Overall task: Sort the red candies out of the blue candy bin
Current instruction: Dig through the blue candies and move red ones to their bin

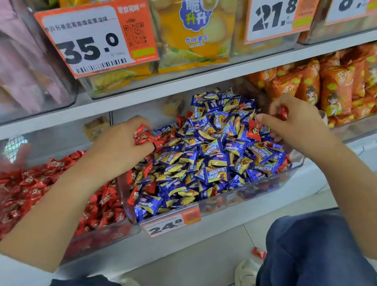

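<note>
A clear bin on the lower shelf is heaped with blue and yellow candies, with several red candies mixed in along its left edge. My left hand sits over the bin's back left and grips a bunch of red candies. My right hand is at the bin's right side, fingers curled round a red candy, its thumb touching another red candy. To the left, a second clear bin holds only red candies.
A 24.8 price tag hangs on the blue bin's front. Orange snack bags fill the bin at right. Yellow chip bags and price tags stand on the shelf above. One red candy lies on the floor by my knees.
</note>
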`<state>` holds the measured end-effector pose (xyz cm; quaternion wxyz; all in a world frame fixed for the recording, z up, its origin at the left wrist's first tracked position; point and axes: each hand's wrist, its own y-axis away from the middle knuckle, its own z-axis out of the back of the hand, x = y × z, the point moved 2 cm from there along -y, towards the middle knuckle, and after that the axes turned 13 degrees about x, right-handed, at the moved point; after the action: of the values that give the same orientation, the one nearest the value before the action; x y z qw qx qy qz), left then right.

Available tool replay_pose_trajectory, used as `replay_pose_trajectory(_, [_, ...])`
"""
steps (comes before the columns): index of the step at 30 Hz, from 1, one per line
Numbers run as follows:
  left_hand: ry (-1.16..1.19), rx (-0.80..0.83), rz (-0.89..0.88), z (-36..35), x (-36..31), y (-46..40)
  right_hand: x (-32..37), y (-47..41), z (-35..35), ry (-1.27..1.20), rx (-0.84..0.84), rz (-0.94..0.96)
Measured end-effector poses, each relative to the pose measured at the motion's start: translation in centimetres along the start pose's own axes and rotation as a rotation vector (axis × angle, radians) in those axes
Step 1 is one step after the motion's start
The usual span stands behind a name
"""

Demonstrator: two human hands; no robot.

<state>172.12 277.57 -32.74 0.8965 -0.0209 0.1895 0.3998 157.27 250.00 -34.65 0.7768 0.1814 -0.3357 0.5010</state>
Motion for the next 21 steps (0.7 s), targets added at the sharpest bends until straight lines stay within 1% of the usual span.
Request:
replay_pose_trajectory(3, [-0.134,0.028,-0.014,0.9,0.4,1.3,-0.2,-0.3,-0.8,0.155,0.078,0.057])
replay_pose_trajectory(4, [-0.168,0.060,-0.013,1.0,0.4,1.6,-0.1,-0.4,-1.1,0.217,0.109,0.078])
replay_pose_trajectory(7, [-0.170,0.224,-0.040,0.6,0.3,1.8,0.1,-0.6,-1.8,0.377,0.197,0.045])
replay_pose_trajectory(9, [-0.213,0.297,-0.044,-0.1,0.0,1.5,0.2,-0.6,-2.1,0.457,0.228,0.016])
replay_pose_trajectory(11, [-0.290,0.339,-0.024,-0.7,-0.3,1.4,0.3,-0.6,-2.2,0.449,0.189,0.039])
replay_pose_trajectory(13, [-0.390,0.364,0.005,-1.1,-0.6,1.3,0.6,-0.4,-1.9,0.388,0.096,0.097])
replay_pose_trajectory(15, [-0.451,0.340,0.011,-1.3,-0.7,1.1,0.9,-0.3,-1.6,0.320,0.025,0.133])
replay_pose_trajectory(16, [-0.448,0.302,0.004,-1.2,-0.6,1.1,1.1,-0.2,-1.5,0.284,0.007,0.137])
replay_pose_trajectory(21, [-0.415,0.091,0.017,0.5,-0.1,1.7,2.0,0.0,-1.8,0.225,-0.009,0.148])
